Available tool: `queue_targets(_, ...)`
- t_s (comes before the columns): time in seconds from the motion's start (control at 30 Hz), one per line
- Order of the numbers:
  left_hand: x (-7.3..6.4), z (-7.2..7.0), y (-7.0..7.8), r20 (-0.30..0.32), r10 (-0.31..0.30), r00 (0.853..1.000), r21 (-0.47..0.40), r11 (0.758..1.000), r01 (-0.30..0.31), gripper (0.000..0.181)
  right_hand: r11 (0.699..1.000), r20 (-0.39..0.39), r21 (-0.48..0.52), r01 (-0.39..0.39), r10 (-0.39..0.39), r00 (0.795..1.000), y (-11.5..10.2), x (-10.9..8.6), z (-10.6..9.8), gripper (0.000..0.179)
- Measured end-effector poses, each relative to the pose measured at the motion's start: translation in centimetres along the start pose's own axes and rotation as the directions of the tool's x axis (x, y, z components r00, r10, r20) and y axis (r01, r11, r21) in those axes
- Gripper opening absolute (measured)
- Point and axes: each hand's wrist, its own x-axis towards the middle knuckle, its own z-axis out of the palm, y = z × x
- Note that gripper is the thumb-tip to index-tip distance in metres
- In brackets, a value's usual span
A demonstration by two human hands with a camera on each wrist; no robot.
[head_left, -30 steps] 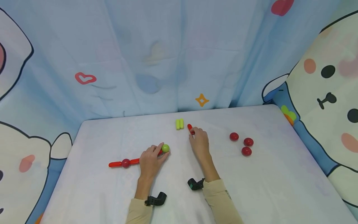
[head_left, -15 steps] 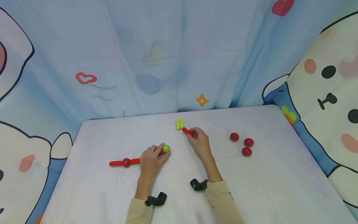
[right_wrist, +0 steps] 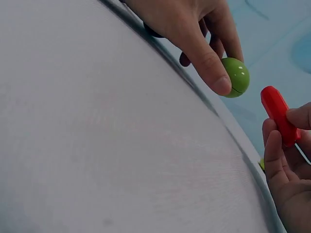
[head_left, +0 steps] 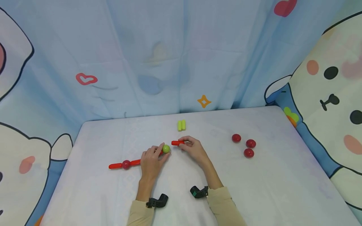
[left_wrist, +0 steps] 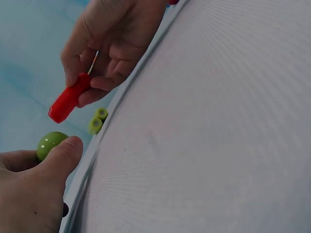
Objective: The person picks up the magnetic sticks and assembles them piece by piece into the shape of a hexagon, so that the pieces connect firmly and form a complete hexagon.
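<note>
My left hand pinches a glossy green ball between thumb and fingers; the ball also shows in the left wrist view. Running out to the left from that hand is a line of red sticks joined by a red ball; its stretch beneath the hand is hidden, and a bit of red shows beside the green ball. A separate short red stick is pinched by my right hand. Its free end points at the green ball, with a small gap between them in the right wrist view.
Two short light-green sticks lie side by side near the table's back edge. Three red balls sit apart on the right of the white-covered table. A blue patterned curtain hangs behind.
My right hand has brought the red stick from beside the light-green sticks toward the left and nearer, turning it level in front of the green ball. My left hand has barely moved.
</note>
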Motion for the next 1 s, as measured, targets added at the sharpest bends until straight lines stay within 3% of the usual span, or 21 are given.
queue_targets(0.47,0.06,-0.21,-0.01,-0.046,-0.017,0.999,-0.059,0.998,0.014,0.05,0.999,0.042,-0.036,0.035,-0.033,0.999,0.09,-0.32,0.65,0.026)
queue_targets(0.8,0.13,-0.46,0.21,-0.021,0.013,1.0,-0.041,0.999,-0.014,0.054,0.997,0.07,-0.033,0.067,-0.064,0.996,0.22,-0.34,0.82,0.027)
queue_targets(1.0,0.16,-0.15,0.09,-0.078,0.021,0.997,-0.036,0.999,-0.023,0.051,0.997,0.072,-0.046,0.065,-0.062,0.995,0.24,-0.27,0.85,0.031)
